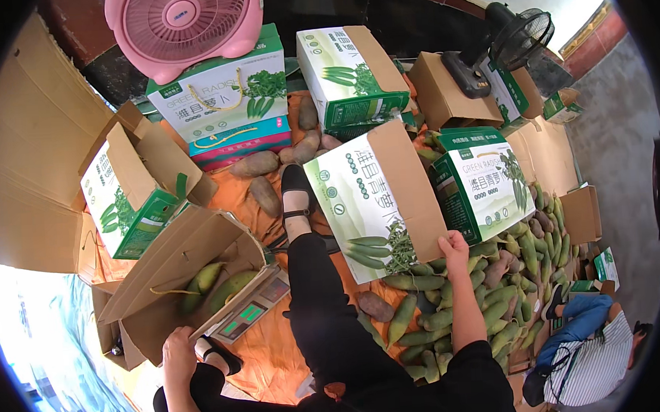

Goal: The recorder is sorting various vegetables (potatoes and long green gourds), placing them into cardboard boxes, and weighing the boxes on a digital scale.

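My right hand (455,250) is closed on the brown flap of a white and green printed carton (350,205), which is tilted in front of me beside my leg. At the lower left, my left hand (179,354) grips the near edge of an open brown cardboard box (181,247). Inside that box lie green radishes (232,289). The box rests on a digital scale (257,310) with a lit green display. The underside of the carton and part of the scale are hidden.
A heap of green radishes (499,301) lies to the right. Brownish-red roots (257,163) sit on the orange sheet (275,365). Around these stand more cartons (486,187), a pink fan (184,23) and a black fan (519,39). Another person (595,360) is at lower right.
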Demonstrator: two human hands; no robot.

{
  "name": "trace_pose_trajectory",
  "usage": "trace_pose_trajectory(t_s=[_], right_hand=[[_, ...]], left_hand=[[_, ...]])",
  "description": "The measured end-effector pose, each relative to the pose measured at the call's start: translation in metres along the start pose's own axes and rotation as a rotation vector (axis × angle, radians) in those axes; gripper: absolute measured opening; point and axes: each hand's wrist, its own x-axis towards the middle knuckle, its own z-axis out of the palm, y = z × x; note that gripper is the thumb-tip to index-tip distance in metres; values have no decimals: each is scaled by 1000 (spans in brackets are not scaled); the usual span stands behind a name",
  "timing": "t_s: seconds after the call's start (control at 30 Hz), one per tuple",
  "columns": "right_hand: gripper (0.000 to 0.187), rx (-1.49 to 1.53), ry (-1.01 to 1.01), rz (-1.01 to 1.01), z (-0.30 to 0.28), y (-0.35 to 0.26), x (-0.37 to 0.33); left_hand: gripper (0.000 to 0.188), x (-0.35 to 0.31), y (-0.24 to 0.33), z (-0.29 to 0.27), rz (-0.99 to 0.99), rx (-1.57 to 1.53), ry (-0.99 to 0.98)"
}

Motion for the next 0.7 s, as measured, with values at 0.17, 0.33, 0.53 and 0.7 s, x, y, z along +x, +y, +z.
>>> trace_pose_trajectory(t_s=[0.17, 0.33, 0.53, 0.7], right_hand=[[8, 31, -27, -178, 11, -53, -10], [14, 129, 71, -147, 27, -132, 3], [29, 102, 133, -200, 66, -212, 111], [33, 111, 87, -219, 96, -256, 229]], left_hand=[[12, -1, -3, -1, -26, -40, 12], [9, 0, -4, 3, -21, -52, 21], [10, 0, -2, -1, -5, -15, 11], [13, 3, 0, -2, -10, -5, -8]])
